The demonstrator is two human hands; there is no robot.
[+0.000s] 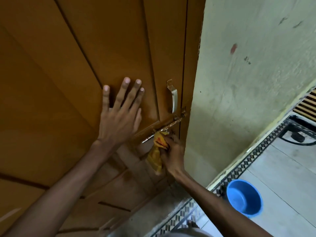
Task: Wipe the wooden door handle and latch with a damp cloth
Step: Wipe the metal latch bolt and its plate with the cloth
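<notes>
Latch (pixel 164 128) runs slantwise across the brown door (pixel 68 82), just below the curved handle (pixel 173 96). The right hand (pixel 172 151) grips a bunched yellow cloth (pixel 158 149), fingers closed round it, pressing it up against the latch's underside. At nine o'clock from the handle, the left hand (pixel 119 113) lies flat on the door, fingers spread. A blue bucket (pixel 244 198) stands on the floor at five o'clock.

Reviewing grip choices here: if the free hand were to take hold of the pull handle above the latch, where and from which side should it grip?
Grip the bowed middle of the handle, coming from the left, where the left hand lies flat on the door. Both ends are fixed to the door; only the middle seems to stand clear enough for fingers to curl behind. The wall crowds the right side.
</notes>
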